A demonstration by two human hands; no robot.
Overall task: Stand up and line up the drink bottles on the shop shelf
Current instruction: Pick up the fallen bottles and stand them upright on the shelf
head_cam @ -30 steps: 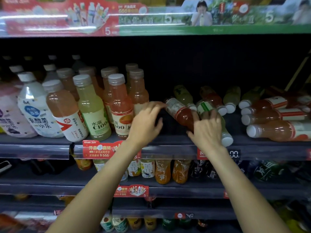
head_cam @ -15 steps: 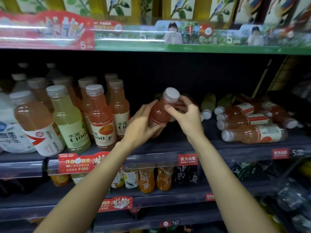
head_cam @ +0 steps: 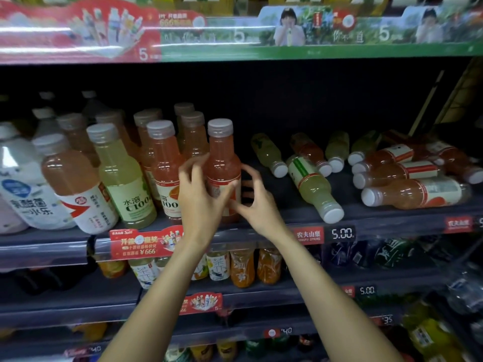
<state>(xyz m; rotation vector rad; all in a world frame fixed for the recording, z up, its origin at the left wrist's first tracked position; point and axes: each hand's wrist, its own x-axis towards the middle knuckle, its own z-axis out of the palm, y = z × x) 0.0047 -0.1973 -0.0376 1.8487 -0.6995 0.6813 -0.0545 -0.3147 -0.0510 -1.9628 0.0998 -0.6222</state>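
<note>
Stocking a shop shelf, mid-task. An orange-pink plastic drink bottle with a grey cap [head_cam: 224, 168] stands upright near the front edge of the dark middle shelf [head_cam: 261, 228], just right of the upright row of orange and pale-green capped bottles [head_cam: 122, 176]. The left hand [head_cam: 201, 194] lies against the bottle's left side, its thumb across the label; the fingers are spread and loosely curved. The right hand [head_cam: 254, 202] sits at the bottle's lower right with fingers curled apart; whether it touches the bottle cannot be told. Neither hand appears clamped on it.

Done: this bottle is stood up and roughly in line with the row.

Left: to the right of the standing bottle, many bottles lie on their sides. Nearest is a pale-green bottle with a white cap [head_cam: 313, 186] pointing towards the shelf front; behind it lie several more green and orange ones [head_cam: 308, 152], and further right a stack of orange bottles with white caps [head_cam: 407, 178]. By this judgement, most of the task remains.
</note>
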